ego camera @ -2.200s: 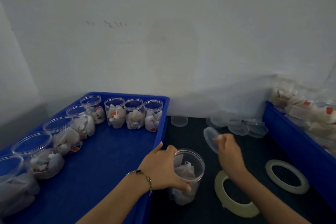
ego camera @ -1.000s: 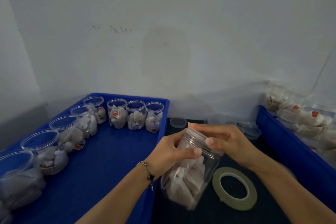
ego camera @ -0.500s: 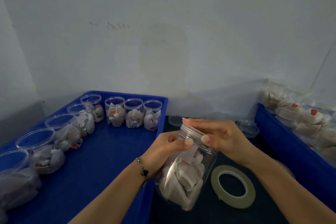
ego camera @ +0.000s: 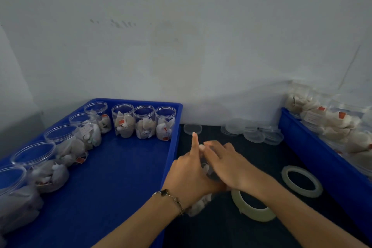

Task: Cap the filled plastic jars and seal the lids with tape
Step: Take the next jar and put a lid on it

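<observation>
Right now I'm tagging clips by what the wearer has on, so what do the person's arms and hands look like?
Both forearms are bare, with no sleeves or gloves in view. The left hand has a thin chain bracelet with a dark charm at the wrist. The right hand wears nothing visible: no ring, watch or band. Fingernails on both look pale, possibly painted; the blur hides detail.

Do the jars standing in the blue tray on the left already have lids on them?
No. The jars in the blue tray stand with open mouths, no lids on them.
</observation>
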The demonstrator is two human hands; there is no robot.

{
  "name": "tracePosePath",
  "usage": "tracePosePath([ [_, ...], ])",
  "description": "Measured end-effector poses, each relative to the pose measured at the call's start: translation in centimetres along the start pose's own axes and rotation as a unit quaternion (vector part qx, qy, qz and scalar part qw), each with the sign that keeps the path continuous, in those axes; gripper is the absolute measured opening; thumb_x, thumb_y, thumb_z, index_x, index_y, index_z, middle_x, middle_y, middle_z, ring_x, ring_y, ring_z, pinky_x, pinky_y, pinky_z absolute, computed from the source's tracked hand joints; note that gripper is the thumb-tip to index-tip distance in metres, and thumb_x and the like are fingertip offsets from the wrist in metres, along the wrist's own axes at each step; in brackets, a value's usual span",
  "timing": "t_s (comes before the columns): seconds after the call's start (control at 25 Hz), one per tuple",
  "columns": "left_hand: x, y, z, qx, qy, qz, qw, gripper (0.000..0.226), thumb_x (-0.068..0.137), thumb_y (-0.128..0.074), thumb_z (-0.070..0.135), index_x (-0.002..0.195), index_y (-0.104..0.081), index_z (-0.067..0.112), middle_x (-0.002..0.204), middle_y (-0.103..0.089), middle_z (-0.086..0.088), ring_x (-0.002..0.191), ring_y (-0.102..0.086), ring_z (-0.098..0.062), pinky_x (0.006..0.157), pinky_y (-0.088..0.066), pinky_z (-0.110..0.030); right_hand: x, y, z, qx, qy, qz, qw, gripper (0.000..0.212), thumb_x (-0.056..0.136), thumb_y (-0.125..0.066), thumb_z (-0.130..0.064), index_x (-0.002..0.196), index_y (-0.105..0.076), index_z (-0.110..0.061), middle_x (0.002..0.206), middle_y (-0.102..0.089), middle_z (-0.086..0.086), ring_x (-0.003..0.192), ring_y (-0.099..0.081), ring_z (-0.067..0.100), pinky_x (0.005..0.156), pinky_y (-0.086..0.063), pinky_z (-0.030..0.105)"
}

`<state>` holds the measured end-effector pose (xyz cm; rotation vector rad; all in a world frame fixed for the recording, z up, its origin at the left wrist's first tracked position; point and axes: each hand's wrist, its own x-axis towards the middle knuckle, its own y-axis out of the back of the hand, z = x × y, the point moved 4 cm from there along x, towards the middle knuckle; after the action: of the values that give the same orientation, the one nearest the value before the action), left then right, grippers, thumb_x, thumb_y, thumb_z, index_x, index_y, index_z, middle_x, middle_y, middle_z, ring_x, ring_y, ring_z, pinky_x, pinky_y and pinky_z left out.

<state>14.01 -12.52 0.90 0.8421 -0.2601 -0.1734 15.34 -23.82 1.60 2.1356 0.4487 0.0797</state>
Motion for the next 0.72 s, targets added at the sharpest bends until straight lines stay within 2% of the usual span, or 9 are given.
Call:
tracePosePath([
  [0.12, 0.4, 0.2, -0.9, -0.147, 0.025, -0.01, 0.989, 0.136, 0.052, -0.08, 0.058, 0.15, 0.007, 0.019, 0.107, -0.062, 0.016, 0.096, -0.056, 0.005, 0.08, -0.044, -0.008, 0.0, 2.8, 0.7, 0.062, -0.07, -0.12, 0.988, 0.102, 0.055, -0.009, -0.094, 0.144, -0.021, -0.046, 0.121, -0.051, -0.004, 0.087, -0.069, 0.016, 0.067, -0.054, 0.025],
  [0.2, 0.8, 0.9, -1.3, -0.207, 0.03, -0.007, 0.978, 0.138, 0.047, -0.078, 0.06, 0.151, 0.0, 0.016, 0.103, -0.058, 0.021, 0.097, -0.054, 0.006, 0.077, -0.043, -0.007, -0.4, 5.0, 1.5, 0.072, -0.039, -0.114, 0.99, 0.105, 0.05, -0.017, -0.097, 0.145, -0.011, -0.051, 0.142, -0.036, -0.01, 0.115, -0.059, 0.013, 0.088, -0.048, 0.024],
  [0.24, 1.0, 1.2, -1.3, -0.216, 0.026, -0.007, 0.976, 0.139, 0.043, -0.075, 0.062, 0.151, -0.001, 0.017, 0.107, -0.057, 0.021, 0.101, -0.053, 0.005, 0.078, -0.041, -0.007, -0.4, 5.6, 1.5, 0.054, 0.011, -0.103, 0.993, 0.102, 0.054, -0.023, -0.097, 0.144, -0.006, -0.053, 0.153, -0.021, -0.018, 0.132, -0.038, 0.005, 0.101, -0.035, 0.022],
  [0.28, 1.0, 1.3, -1.3, -0.221, 0.02, -0.007, 0.975, 0.14, 0.039, -0.074, 0.064, 0.151, -0.002, 0.018, 0.111, -0.057, 0.02, 0.106, -0.054, 0.002, 0.082, -0.042, -0.009, -0.3, 5.7, 1.1, 0.052, 0.07, -0.105, 0.991, 0.095, 0.06, -0.034, -0.094, 0.143, -0.005, -0.056, 0.154, -0.01, -0.028, 0.136, -0.021, -0.006, 0.105, -0.025, 0.018],
  [0.36, 1.1, 1.0, -1.3, -0.228, 0.011, 0.0, 0.974, 0.141, 0.038, -0.078, 0.063, 0.151, -0.004, 0.023, 0.111, -0.057, 0.021, 0.106, -0.055, 0.0, 0.088, -0.045, -0.015, -0.5, 5.3, 0.1, 0.065, 0.142, -0.119, 0.981, 0.079, 0.069, -0.055, -0.078, 0.137, -0.019, -0.063, 0.147, -0.019, -0.039, 0.132, -0.023, -0.016, 0.104, -0.03, 0.011],
  [0.48, 1.0, 0.4, -1.6, -0.154, -0.013, 0.031, 0.988, 0.138, 0.041, -0.08, 0.061, 0.149, 0.0, 0.033, 0.121, -0.049, 0.026, 0.115, -0.048, 0.003, 0.092, -0.039, -0.014, 0.0, 4.2, -0.6, -0.073, 0.114, 0.042, 0.99, 0.068, 0.073, -0.047, -0.079, 0.134, -0.039, -0.051, 0.126, -0.055, -0.017, 0.106, -0.055, 0.001, 0.091, -0.049, 0.027],
  [0.56, 1.2, -0.4, -1.5, -0.059, -0.034, 0.007, 0.998, 0.141, 0.042, -0.078, 0.064, 0.147, 0.011, 0.035, 0.138, -0.041, 0.019, 0.126, -0.039, 0.0, 0.099, -0.03, -0.016, 0.3, 2.7, -0.7, -0.219, 0.036, 0.131, 0.966, 0.07, 0.078, -0.034, -0.077, 0.136, -0.036, -0.038, 0.119, -0.057, -0.003, 0.101, -0.059, 0.017, 0.08, -0.048, 0.033],
  [0.64, 1.4, -1.4, -1.6, -0.01, -0.052, -0.026, 0.998, 0.141, 0.043, -0.075, 0.068, 0.144, 0.017, 0.037, 0.146, -0.033, 0.016, 0.13, -0.034, 0.0, 0.1, -0.022, -0.01, 0.3, 1.1, -0.6, -0.262, 0.011, 0.149, 0.953, 0.072, 0.079, -0.028, -0.072, 0.14, -0.028, -0.034, 0.123, -0.052, 0.003, 0.103, -0.058, 0.024, 0.073, -0.044, 0.032],
  [0.72, 1.5, -1.2, -1.7, -0.004, -0.055, -0.005, 0.998, 0.13, 0.041, -0.069, 0.074, 0.142, 0.007, 0.045, 0.142, -0.032, 0.02, 0.124, -0.035, 0.002, 0.091, -0.021, -0.002, 0.3, 1.1, 0.2, -0.197, 0.02, 0.11, 0.974, 0.076, 0.076, -0.02, -0.078, 0.142, -0.024, -0.04, 0.131, -0.048, 0.002, 0.108, -0.056, 0.023, 0.077, -0.043, 0.031],
])
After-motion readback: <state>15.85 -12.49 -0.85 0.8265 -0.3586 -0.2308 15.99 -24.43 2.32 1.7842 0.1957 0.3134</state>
